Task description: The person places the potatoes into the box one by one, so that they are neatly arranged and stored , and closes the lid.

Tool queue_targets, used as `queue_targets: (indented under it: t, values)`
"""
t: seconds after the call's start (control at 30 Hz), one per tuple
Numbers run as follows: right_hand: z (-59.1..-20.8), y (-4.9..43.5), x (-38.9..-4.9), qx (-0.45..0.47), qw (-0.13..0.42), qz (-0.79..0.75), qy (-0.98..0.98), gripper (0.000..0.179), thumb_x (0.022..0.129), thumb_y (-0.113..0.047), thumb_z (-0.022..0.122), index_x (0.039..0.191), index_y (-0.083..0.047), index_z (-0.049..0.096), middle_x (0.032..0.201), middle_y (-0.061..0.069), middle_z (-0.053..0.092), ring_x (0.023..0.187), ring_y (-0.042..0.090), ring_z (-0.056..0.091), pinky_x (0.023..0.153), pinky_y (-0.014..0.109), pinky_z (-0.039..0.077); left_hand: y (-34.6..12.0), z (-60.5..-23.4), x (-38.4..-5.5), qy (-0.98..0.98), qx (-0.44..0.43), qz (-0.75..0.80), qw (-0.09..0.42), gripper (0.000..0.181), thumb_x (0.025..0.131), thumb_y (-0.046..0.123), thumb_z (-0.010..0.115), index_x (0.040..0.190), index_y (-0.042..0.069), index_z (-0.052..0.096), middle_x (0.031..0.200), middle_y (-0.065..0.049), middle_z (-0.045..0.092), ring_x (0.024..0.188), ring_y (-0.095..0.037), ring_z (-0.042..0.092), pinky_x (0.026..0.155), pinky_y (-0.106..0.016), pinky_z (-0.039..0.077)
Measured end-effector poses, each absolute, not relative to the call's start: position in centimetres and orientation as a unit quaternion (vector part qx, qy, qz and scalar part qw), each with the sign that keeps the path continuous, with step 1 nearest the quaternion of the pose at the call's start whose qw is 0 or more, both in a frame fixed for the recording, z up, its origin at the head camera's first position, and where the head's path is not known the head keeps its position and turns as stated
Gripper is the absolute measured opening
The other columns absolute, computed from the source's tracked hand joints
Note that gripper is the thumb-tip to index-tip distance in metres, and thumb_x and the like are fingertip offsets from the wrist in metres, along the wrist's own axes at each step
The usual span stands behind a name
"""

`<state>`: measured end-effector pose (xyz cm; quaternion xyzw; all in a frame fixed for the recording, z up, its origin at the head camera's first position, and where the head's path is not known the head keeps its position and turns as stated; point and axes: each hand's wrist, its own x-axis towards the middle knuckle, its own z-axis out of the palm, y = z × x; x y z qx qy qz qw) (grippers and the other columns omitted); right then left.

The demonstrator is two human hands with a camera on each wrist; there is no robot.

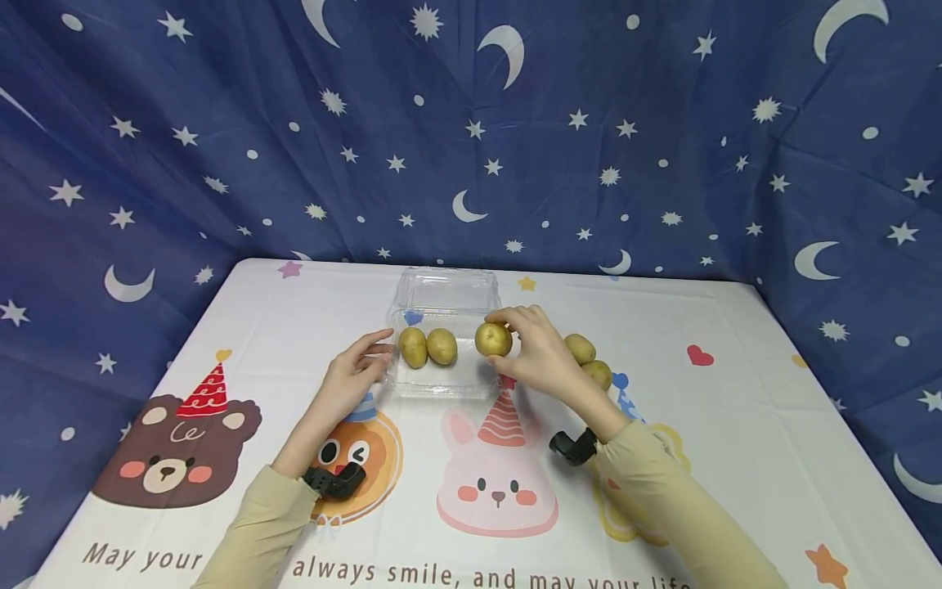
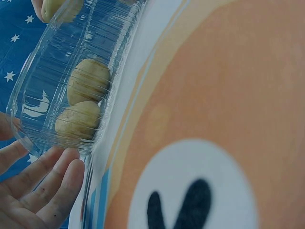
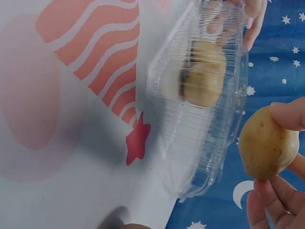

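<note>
My right hand [image 1: 540, 352] pinches a potato [image 1: 493, 339] between thumb and fingers, over the right end of a clear plastic clamshell box [image 1: 471, 378]. In the right wrist view this held potato [image 3: 268, 142] shows beside the box wall. Two more potatoes [image 1: 427, 348] sit side by side in the left part of the box. The box's lid [image 1: 449, 288] lies folded back, away from me. My left hand [image 1: 355, 372] rests its loosely extended fingers against the box's left end; in the left wrist view the fingertips [image 2: 71, 155] are right at the rim.
Two loose potatoes [image 1: 589, 360] lie on the table right of the box, partly behind the right hand. A white printed cloth [image 1: 743, 409] covers the table. A dark blue curtain [image 1: 559, 147] with stars and moons hangs behind it.
</note>
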<state>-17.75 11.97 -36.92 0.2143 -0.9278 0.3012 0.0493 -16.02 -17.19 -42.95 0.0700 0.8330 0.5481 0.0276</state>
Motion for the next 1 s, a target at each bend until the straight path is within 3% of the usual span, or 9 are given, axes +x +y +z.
queue_targets:
  t: [0.37, 0.73, 1.0]
  values:
    - [-37.6, 11.0, -19.0, 0.217, 0.028, 0.291, -0.931, 0.050, 0.074, -0.018, 0.079, 0.120, -0.017, 0.060, 0.108, 0.000, 0.062, 0.099, 0.022, 0.049, 0.082, 0.032, 0.044, -17.2, -42.9, -16.0, 0.836, 0.069, 0.544, 0.030, 0.044, 0.099, 0.014, 0.051, 0.142, 0.009, 0.046, 0.127, -0.022, 0.061, 0.103, -0.034, 0.066, 0.074, -0.014, 0.050]
    - [-38.7, 9.7, -20.1, 0.227, 0.029, 0.258, -0.939, 0.050, 0.072, -0.019, 0.079, 0.118, -0.014, 0.061, 0.108, 0.005, 0.065, 0.098, 0.023, 0.051, 0.089, 0.039, 0.041, -17.1, -43.0, -16.1, 0.833, 0.069, 0.548, 0.029, 0.044, 0.099, 0.015, 0.051, 0.142, 0.009, 0.046, 0.127, -0.023, 0.061, 0.105, -0.035, 0.065, 0.075, -0.015, 0.052]
    - [-39.7, 9.5, -20.8, 0.237, 0.021, 0.217, -0.947, 0.051, 0.072, -0.021, 0.079, 0.119, -0.016, 0.060, 0.119, 0.004, 0.064, 0.104, 0.022, 0.051, 0.090, 0.039, 0.039, -17.2, -43.0, -16.0, 0.833, 0.071, 0.547, 0.028, 0.044, 0.099, 0.014, 0.051, 0.142, 0.008, 0.045, 0.127, -0.023, 0.060, 0.105, -0.034, 0.065, 0.076, -0.016, 0.052]
